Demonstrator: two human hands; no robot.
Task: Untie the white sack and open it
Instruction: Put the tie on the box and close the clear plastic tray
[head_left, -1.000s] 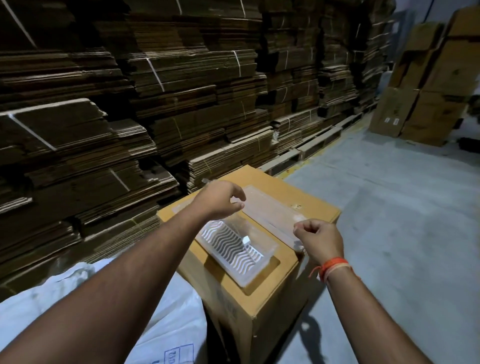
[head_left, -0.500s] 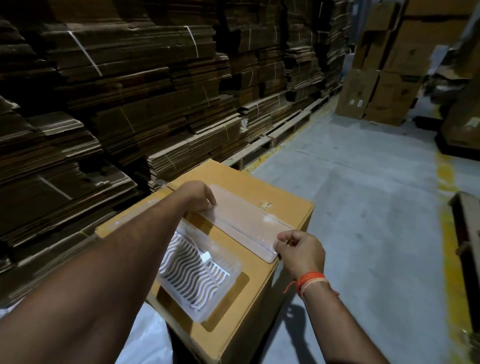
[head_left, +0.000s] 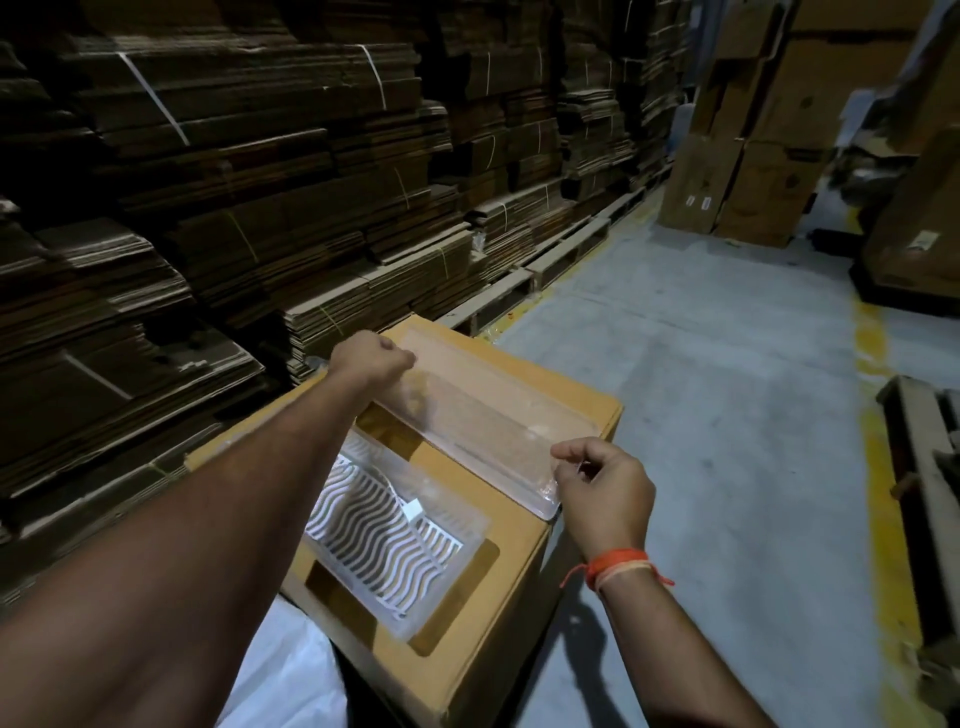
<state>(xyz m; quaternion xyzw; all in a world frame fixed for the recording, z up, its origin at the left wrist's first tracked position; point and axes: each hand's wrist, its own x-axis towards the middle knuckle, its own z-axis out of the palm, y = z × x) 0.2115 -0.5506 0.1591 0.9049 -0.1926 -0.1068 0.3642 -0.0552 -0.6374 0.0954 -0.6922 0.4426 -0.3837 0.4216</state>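
Left: stacks (head_left: 234, 197) of flat cardboard wall off that whole side, down to pallets (head_left: 550, 260) at the floor edge. Our sack (head_left: 291, 680) sits bottom-left, white, low against the near-left side of the box (head_left: 519, 587), under our left forearm, well short of both hands. No tie visible from here.

Left hand (head_left: 371, 358) is fisted on the far-left end of a clear tray (head_left: 483, 421); right hand (head_left: 605, 491) pinches the tray's near-right corner, orange band (head_left: 618, 564) on the wrist. The tray spans the box top along its right edge. A second clear tray with a white wavy insert (head_left: 384, 545) lies on the box top nearer us.

Right of the box: bare grey floor (head_left: 727, 415), open room. Yellow line (head_left: 878, 405) further right, then a pallet (head_left: 930, 467). Upright cartons (head_left: 753, 171) at far right.
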